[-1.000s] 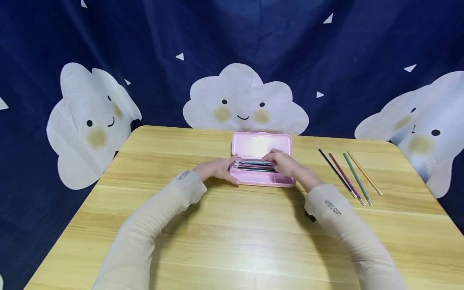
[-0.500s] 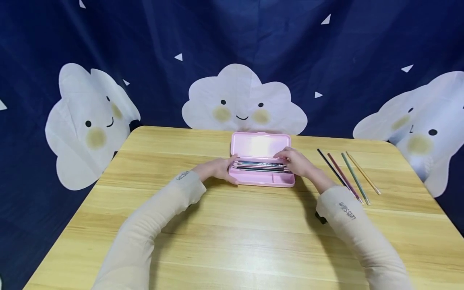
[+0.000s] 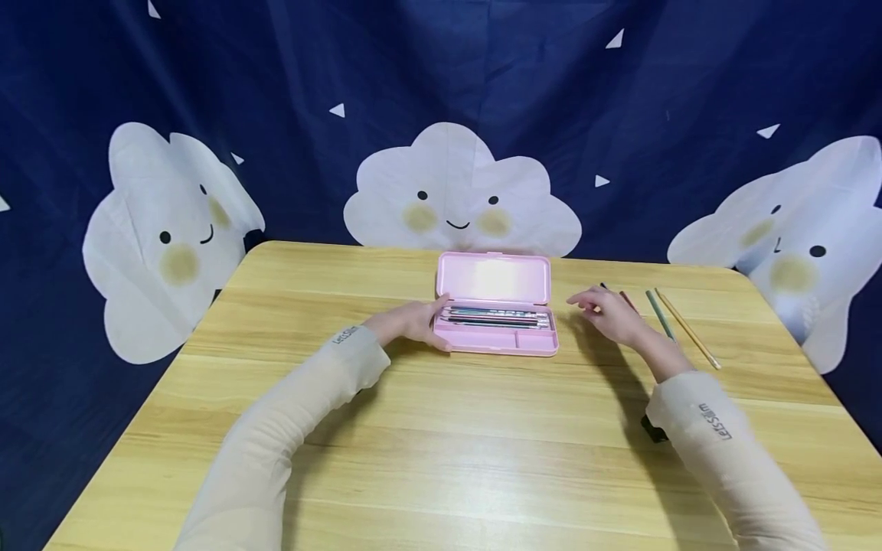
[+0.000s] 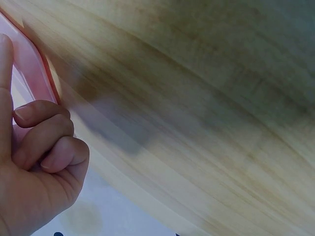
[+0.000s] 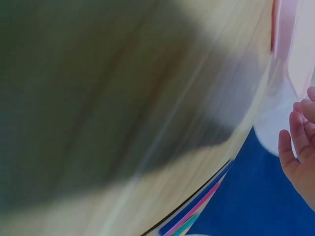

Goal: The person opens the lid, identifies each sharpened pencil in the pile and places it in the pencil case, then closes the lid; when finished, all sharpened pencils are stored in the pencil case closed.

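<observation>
A pink pencil case [image 3: 475,339] lies at the back of the table with its lid [image 3: 458,279] raised. Several pencils [image 3: 492,317] lie side by side in its long compartment; a divider splits the front part. My left hand [image 3: 413,321] holds the case's left end between thumb and forefinger, and its other fingers are curled in the left wrist view. Nothing is in my right hand [image 3: 612,317], which hovers right of the case with relaxed fingers. Beside it lie a yellow pencil [image 3: 689,330], a green pencil [image 3: 660,314], a red pencil [image 3: 628,301] and a dark pencil [image 3: 603,285], partly hidden.
The wooden table [image 3: 455,444] has rounded back corners. Behind it hangs a dark blue cloth [image 3: 296,176] printed with smiling white clouds. The case stands close to the table's back edge.
My right hand has left the pencils inside the case and moved right, out over the table toward the loose pencils. My left hand stays at the case's left end.
</observation>
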A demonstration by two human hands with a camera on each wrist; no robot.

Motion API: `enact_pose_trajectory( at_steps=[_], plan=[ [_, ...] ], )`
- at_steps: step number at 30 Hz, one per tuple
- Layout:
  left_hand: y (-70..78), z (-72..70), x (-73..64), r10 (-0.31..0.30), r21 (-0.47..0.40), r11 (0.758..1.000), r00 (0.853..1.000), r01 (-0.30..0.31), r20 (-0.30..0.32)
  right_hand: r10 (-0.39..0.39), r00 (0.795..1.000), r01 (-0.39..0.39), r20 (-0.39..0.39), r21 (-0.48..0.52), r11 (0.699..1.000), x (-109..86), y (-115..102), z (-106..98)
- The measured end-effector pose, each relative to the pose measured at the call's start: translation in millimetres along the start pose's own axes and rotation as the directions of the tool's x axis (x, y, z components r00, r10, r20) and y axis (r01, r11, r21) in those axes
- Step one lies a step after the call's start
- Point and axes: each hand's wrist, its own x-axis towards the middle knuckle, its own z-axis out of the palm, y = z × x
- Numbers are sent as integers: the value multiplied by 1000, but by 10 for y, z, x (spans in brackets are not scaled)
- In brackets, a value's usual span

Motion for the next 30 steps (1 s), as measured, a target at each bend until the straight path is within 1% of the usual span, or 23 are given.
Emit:
enact_pose_trajectory(
  at_steps=[3, 6, 9, 11, 16, 24, 26, 27, 28, 30],
  plan=[
    [5, 3, -5, 2, -6, 1000, 1000, -2, 0, 7, 1000, -7, -26, -5, 1000, -116, 98, -48],
    [7, 9, -5, 6, -17, 1000, 1000, -6, 2, -12, 997, 10, -78, -24, 1000, -244, 202, -105],
    [2, 13, -2, 9, -22, 1000, 1000, -9, 1, -12, 994, 6, -110, -55, 998, -372, 300, -185],
    [-3, 15, 1, 9, -23, 1000, 1000, -9, -1, 15, 994, -23, -111, -68, 997, -452, 363, -248],
    [-17, 18, 10, 11, -21, 1000, 1000, -11, -3, 126, 987, -134, -97, -84, 987, -635, 511, -387],
    [-32, 18, 5, 14, -15, 1000, 1000, -14, -4, 227, 966, -241, -124, -109, 964, -823, 703, -505],
    [-33, 18, 1, 12, -16, 1000, 1000, -12, -4, 269, 957, -280, -105, -115, 953, -859, 738, -532],
    [-32, 17, -1, 12, -17, 1000, 1000, -12, -4, 299, 951, -307, -82, -115, 945, -876, 752, -548],
    [-31, 16, -3, 11, -18, 1000, 1000, -11, -5, 329, 943, -334, -54, -127, 934, -892, 766, -564],
    [-28, 15, -6, 9, -22, 1000, 1000, -9, -5, 394, 919, -386, 31, -137, 912, -926, 794, -588]
  ],
)
